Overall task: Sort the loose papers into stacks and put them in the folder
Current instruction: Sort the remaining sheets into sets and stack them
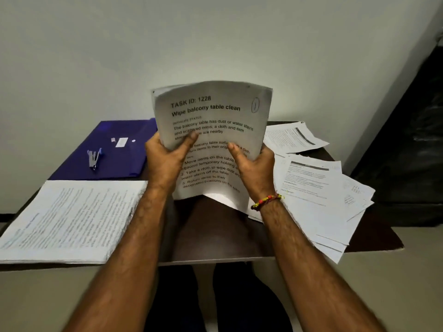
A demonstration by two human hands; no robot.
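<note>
**Hands grip a bowed sheaf above the counter**

The left hand [165, 156] and the right hand [251, 164] each grip a side edge of a held sheaf of papers [215, 121], thumbs curled onto the printed front, fingers hidden behind. The sheaf is thin white paper, held nearly upright and bowed, its lower edge curling toward the dark, smooth counter [215, 236]. The top sheet reads "TASK ID: 1228, Wipe balcony table clean". A beaded bracelet [266, 201] circles the right wrist.

On the left of the counter lies a squared, flat stack of printed papers [69, 219]. Behind it, a blue glossy plastic folder [107, 149] lies closed and flat, with a small metal stapler [94, 158] on it. To the right, loose papers [321, 195] are fanned untidily, some overhanging the counter edge.
</note>
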